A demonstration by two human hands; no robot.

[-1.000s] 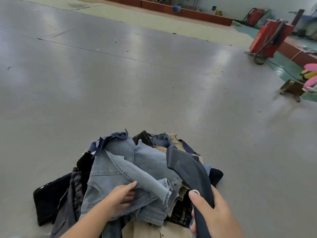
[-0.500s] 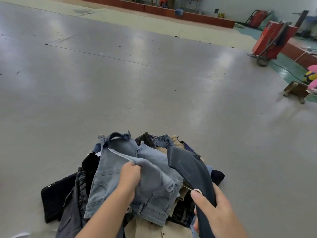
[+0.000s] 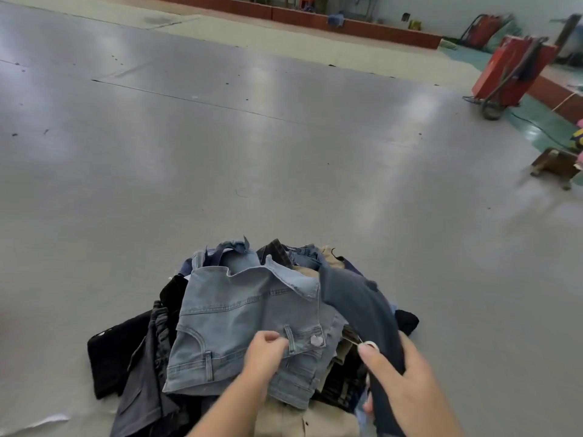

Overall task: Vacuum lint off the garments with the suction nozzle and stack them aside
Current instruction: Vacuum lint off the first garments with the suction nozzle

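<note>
Pile of garments [image 3: 252,326] sits on a wide grey worktop [image 3: 284,152], at its near edge, right in front of the person. Top piece is light-blue denim shorts [image 3: 249,313], spread flat over the heap, waistband toward the camera. Left hand [image 3: 265,351] pinches the waistband of the shorts near a belt loop, fingers curled onto the cloth. Right hand [image 3: 407,383] grips a dark grey suction nozzle [image 3: 356,301], fingers wrapped round it, thumb laid along its side; the nozzle arches up and over the right side of the pile, tip just beside the shorts' upper right corner. Whether the tip touches the cloth, cannot tell. Under the shorts: black garment [image 3: 116,351] sticking out left, dark grey denim [image 3: 145,383] beside it, beige fabric [image 3: 284,417] at the bottom near the wrists. Far right background: red machine [image 3: 511,74] on the floor, small wooden stool [image 3: 555,165] nearer, well apart from the pile.
</note>
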